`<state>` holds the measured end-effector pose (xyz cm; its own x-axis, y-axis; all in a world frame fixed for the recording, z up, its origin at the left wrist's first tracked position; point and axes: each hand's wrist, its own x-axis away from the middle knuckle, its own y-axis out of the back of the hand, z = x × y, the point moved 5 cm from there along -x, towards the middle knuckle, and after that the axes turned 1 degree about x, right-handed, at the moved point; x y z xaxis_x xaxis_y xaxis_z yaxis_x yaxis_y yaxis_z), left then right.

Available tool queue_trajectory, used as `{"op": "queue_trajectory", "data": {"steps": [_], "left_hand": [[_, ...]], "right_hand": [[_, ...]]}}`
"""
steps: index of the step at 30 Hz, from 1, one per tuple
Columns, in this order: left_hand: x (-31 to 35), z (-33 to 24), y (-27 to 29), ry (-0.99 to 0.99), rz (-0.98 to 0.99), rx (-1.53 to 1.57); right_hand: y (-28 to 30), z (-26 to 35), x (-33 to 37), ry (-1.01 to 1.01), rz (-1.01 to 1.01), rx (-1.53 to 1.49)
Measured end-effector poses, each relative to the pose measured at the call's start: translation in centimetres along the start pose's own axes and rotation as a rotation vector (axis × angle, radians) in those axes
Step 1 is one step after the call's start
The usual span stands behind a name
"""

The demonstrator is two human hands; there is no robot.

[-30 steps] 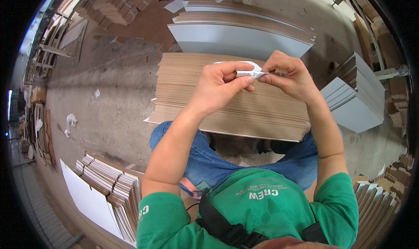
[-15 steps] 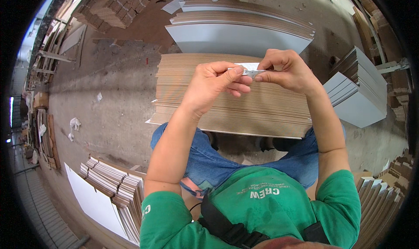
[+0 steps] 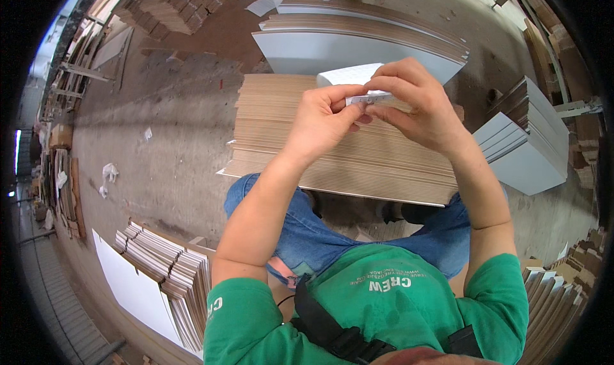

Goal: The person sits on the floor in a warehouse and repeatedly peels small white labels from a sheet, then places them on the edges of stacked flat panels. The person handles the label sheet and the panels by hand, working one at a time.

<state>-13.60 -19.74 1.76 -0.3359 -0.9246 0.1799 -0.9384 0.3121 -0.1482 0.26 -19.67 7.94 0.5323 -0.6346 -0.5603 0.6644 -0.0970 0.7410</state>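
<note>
In front of me, both hands hold a thin white sheet of paper with faint print over the far part of the stack. My left hand pinches its near edge between thumb and fingers. My right hand grips the same edge close beside it, with its fingers bent over the top. The sheet's far part curls up behind the fingers. Below the hands stands a wide stack of brown corrugated cardboard pieces, packed on edge in front of my knees.
White-faced cardboard sheets stand beyond the stack. More white-faced cardboard stands at the right, and a bundle of cardboard lies at the lower left. Scraps of white plastic lie on the concrete floor.
More of the white paper sheet now shows, rising and curling behind the fingers. My right hand has moved inward along the edge, and its fingers arch higher.
</note>
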Motion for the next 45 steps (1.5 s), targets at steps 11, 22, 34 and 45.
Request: {"op": "queue_trajectory", "data": {"steps": [11,22,34,45], "left_hand": [[0.0,0.3,-0.7,-0.105,0.111,-0.066],[-0.5,2.1,-0.6,0.134,0.193,0.300],[-1.1,1.7,0.5,0.144,0.119,0.453],[-8.4,-4.3,25.6,-0.432,-1.023,-1.074]], "right_hand": [[-0.9,2.1,-0.6,0.072,0.166,0.162],[-2.2,1.9,0.9,0.141,0.223,0.277],[-2.1,0.7,1.5,0.023,0.077,0.062],[-3.0,-15.0,7.0,-1.064,-0.194,-1.201]]}}
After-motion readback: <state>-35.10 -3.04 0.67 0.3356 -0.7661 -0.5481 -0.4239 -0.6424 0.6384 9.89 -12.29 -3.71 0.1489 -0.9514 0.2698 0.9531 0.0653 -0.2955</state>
